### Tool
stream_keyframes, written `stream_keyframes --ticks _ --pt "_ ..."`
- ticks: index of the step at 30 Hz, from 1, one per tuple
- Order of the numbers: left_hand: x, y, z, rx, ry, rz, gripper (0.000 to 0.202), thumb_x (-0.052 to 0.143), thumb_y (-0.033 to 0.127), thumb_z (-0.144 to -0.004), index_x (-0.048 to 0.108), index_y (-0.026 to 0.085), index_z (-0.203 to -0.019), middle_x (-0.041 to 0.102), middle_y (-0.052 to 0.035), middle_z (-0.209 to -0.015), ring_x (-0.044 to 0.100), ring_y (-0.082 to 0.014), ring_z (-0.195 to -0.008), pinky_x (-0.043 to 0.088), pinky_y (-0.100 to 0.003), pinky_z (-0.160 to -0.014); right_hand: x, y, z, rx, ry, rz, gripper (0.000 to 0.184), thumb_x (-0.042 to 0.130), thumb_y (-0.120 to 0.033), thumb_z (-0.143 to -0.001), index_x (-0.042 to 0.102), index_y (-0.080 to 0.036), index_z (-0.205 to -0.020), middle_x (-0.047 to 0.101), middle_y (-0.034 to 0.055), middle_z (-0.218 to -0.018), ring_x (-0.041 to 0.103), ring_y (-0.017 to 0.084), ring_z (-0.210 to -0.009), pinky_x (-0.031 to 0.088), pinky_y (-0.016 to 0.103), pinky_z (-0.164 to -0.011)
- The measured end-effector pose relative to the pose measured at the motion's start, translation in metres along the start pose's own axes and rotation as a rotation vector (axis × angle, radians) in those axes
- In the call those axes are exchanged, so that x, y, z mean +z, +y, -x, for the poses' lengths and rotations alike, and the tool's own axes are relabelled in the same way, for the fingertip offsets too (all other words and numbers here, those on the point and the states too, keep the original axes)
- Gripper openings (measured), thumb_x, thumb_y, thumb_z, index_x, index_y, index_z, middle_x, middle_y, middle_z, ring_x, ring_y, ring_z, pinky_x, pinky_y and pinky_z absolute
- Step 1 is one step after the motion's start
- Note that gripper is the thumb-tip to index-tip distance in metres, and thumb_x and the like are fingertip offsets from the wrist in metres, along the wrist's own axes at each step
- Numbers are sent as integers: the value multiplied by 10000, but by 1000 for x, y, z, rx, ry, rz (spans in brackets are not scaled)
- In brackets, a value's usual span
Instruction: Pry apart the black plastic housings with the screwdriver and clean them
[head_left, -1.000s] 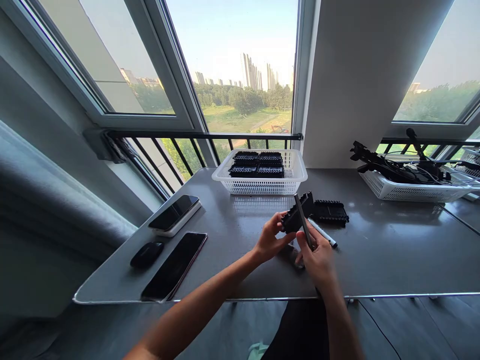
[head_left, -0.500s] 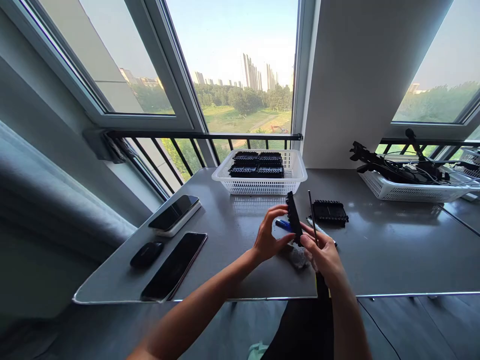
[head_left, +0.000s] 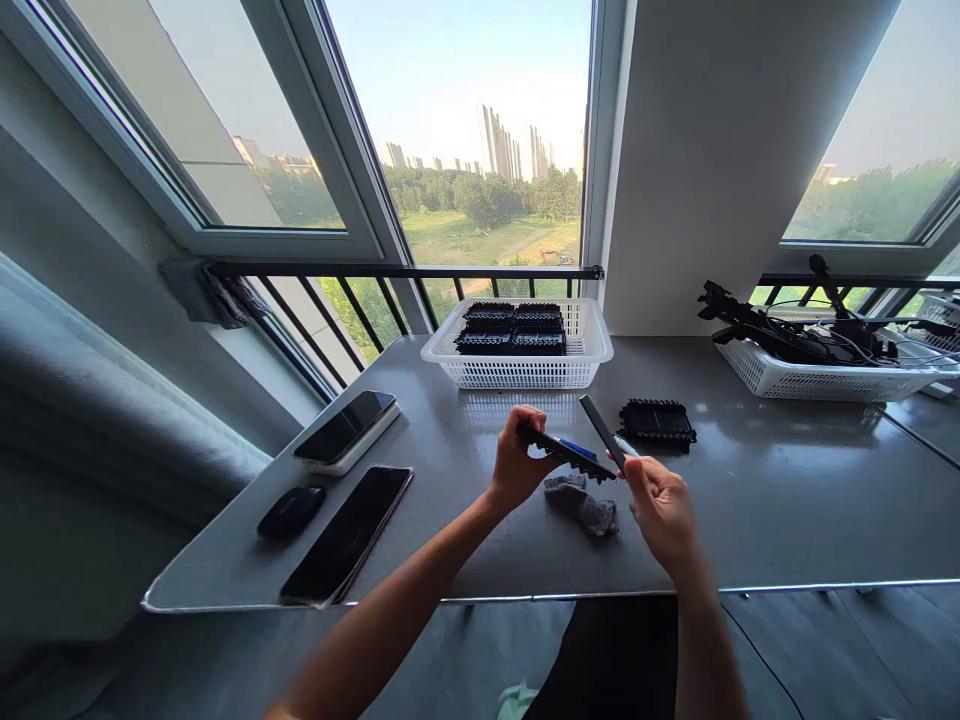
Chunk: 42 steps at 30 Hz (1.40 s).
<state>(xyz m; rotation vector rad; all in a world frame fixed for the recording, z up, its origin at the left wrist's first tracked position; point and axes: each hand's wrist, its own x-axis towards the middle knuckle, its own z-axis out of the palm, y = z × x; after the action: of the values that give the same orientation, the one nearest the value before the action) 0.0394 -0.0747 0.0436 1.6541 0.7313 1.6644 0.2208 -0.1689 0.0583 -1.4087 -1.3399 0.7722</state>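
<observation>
My left hand (head_left: 516,462) is closed on a flat black toothed plastic part (head_left: 568,455), held nearly level above the grey table (head_left: 787,500). My right hand (head_left: 660,505) grips the part's right end and a thin dark strip (head_left: 602,432) that slants up to the left. Under the hands a crumpled grey cloth (head_left: 583,502) lies on the table. A second black part (head_left: 658,422) rests flat just beyond my right hand. A pen with a blue cap (head_left: 579,447) shows partly behind the held part.
A white basket (head_left: 517,372) of stacked black parts stands at the back centre. Another white basket (head_left: 795,378) with black cables and gear sits at the right. Two phones (head_left: 349,530) (head_left: 345,425) and a small black case (head_left: 292,508) lie at the left. The table's front edge (head_left: 525,597) runs below.
The black part has turned from upright on edge to nearly flat. My left hand rose and shifted left; my right hand moved slightly right. The grey cloth beneath is now uncovered.
</observation>
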Motion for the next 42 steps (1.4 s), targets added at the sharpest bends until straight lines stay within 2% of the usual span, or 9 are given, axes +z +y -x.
stream_keyframes --ticks 2,4,8,18,22,25,30,37,42 --pt "0 0 -1 13 24 -12 468 749 74 -539 378 220 -782 427 39 -786 393 -100 -699 358 -218 -614 -7 -2 2 -67 90 110 552 423 -608 -901 701 -160 -740 496 17 -571 419 142 -514 313 256 -483" --pt "0 1 0 24 48 -13 479 718 41 -533 360 225 -793 420 45 -784 389 -97 -699 354 -217 -621 -12 -6 4 -125 137 179 489 464 -573 -902 711 -170 -775 561 34 -616 480 168 -565 356 268 -528" --pt "1 3 2 23 39 -38 550 676 9 -542 338 251 -903 419 57 -793 384 -89 -678 350 -212 -611 -14 -11 8 -227 127 253 388 527 -532 -893 720 -196 -876 657 45 -728 569 184 -634 415 276 -614" --pt "-2 1 2 133 -122 -90 656 611 -18 -587 243 301 -1028 393 79 -792 405 -79 -662 364 -220 -622 -8 -4 7 -231 20 429 419 540 -597 -859 562 -220 -679 538 -22 -557 478 140 -487 337 248 -514" --pt "-6 -1 -1 122 -94 -101 666 609 -28 -574 234 303 -1015 392 72 -815 402 -80 -676 360 -216 -616 -17 -3 6 -217 -16 419 440 524 -607 -863 559 -220 -657 514 -25 -533 454 132 -474 316 244 -488" --pt "-7 -3 -2 102 -98 -113 658 620 -19 -583 232 300 -1007 391 68 -820 399 -84 -692 359 -215 -618 -24 -4 7 -200 20 456 446 536 -615 -852 554 -220 -646 515 -29 -530 439 125 -477 304 245 -488" --pt "-3 -5 2 103 -140 -110 651 613 -25 -583 230 296 -1001 390 67 -826 401 -79 -690 357 -212 -616 -16 -3 6 -227 77 425 448 522 -608 -864 572 -213 -660 548 -19 -557 471 127 -506 339 244 -521" --pt "-9 -7 -4 142 -69 -136 652 629 -23 -571 234 294 -982 398 75 -801 406 -86 -694 358 -220 -631 -17 6 0 -204 32 389 473 537 -638 -838 557 -210 -639 530 -29 -525 457 122 -482 318 239 -495" --pt "-8 -7 -3 137 -109 -131 635 618 -17 -585 228 297 -976 402 71 -820 414 -83 -695 366 -221 -633 -15 3 1 -202 29 362 444 553 -609 -845 559 -212 -646 529 -28 -533 461 125 -495 328 233 -512"
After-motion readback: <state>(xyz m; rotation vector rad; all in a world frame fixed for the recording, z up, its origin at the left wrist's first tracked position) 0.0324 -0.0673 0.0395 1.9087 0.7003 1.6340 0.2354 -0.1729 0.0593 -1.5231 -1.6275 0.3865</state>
